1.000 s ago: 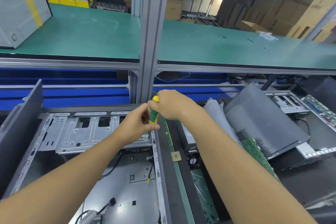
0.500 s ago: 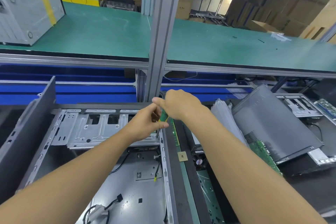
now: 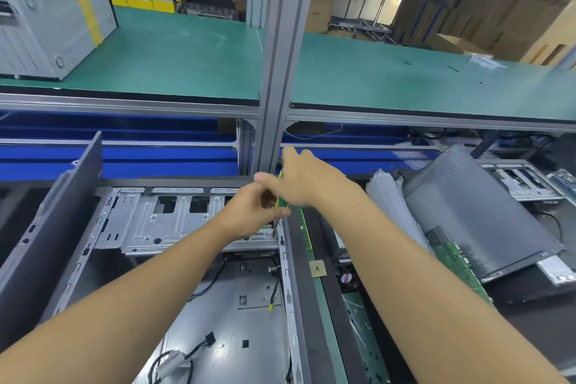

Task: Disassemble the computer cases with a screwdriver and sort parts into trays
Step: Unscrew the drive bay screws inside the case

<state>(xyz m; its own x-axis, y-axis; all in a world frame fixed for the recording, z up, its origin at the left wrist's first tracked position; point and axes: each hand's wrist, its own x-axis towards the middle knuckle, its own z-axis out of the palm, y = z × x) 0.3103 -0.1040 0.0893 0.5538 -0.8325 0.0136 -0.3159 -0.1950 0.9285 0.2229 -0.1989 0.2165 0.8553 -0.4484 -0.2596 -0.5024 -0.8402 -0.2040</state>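
Note:
An open computer case (image 3: pixel 78 259) lies on its side in front of me, with a silver drive cage (image 3: pixel 162 224) across its far end. A screwdriver (image 3: pixel 282 198) with a green and yellow handle stands nearly upright, its tip on the cage's right end by the case rim. My left hand (image 3: pixel 249 212) pinches the lower handle and shaft. My right hand (image 3: pixel 307 181) hovers over the top of the handle with thumb and fingers spread; whether the palm touches it is hidden.
A grey post (image 3: pixel 280 56) rises just behind the hands. Loose cables (image 3: pixel 187 355) lie on the case floor. To the right are a dark case cover (image 3: pixel 473 215), green circuit boards (image 3: pixel 461 268) and a small fan (image 3: pixel 347 277). A silver case (image 3: pixel 53 19) stands on the upper green shelf (image 3: pixel 187 53).
My right hand has loosened from a closed grip on the handle and its fingers now spread out. The left hand stays on the screwdriver. The view has shifted slightly.

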